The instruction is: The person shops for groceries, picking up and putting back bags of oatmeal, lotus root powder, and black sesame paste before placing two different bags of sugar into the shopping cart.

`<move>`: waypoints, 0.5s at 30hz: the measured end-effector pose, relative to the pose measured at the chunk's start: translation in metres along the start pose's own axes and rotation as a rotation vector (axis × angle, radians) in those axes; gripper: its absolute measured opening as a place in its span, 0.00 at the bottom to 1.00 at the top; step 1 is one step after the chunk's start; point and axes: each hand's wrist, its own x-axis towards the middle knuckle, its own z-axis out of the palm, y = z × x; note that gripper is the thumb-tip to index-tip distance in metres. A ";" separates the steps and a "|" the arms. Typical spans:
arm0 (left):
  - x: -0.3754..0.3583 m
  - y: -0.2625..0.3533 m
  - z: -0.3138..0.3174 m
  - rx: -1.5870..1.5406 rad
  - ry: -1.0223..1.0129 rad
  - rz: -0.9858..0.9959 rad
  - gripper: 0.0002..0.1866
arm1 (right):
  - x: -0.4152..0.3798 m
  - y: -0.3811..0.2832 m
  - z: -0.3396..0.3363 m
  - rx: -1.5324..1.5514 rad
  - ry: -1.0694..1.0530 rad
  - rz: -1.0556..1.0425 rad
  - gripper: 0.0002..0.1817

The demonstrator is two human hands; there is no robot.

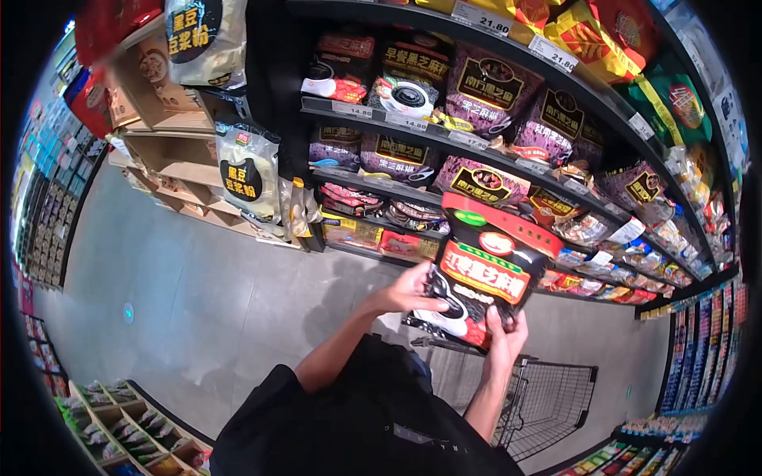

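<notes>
A large red and black bag (486, 274) with a bowl pictured on it is held up between both hands, tilted a little, in front of the lower shelves. My left hand (407, 292) grips its left edge, thumb across the front. At the bottom right corner, my right hand (506, 329) is closed on the bag with its thumb on the front. The fingers behind the bag are hidden.
A black shelf unit (373, 119) with rows of packaged bags rises ahead. Bags of powder (248, 170) hang beside a wooden shelf (186, 163) at the left. A wire shopping cart (552, 401) stands at the lower right on the grey floor (198, 293).
</notes>
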 end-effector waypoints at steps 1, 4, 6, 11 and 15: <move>-0.006 0.008 -0.002 0.003 0.043 0.025 0.39 | 0.001 0.001 0.005 0.008 -0.037 0.023 0.23; -0.018 0.031 -0.010 0.042 0.130 0.026 0.29 | 0.009 0.006 0.011 0.062 -0.172 0.088 0.20; -0.024 0.046 -0.010 0.039 0.155 0.042 0.26 | 0.012 -0.001 0.018 0.132 -0.239 0.156 0.19; -0.026 0.054 -0.011 0.001 0.171 0.126 0.30 | 0.019 0.005 0.025 0.053 -0.255 0.067 0.18; -0.027 0.058 -0.018 0.009 0.120 0.105 0.32 | 0.017 0.007 0.029 0.035 -0.220 0.042 0.17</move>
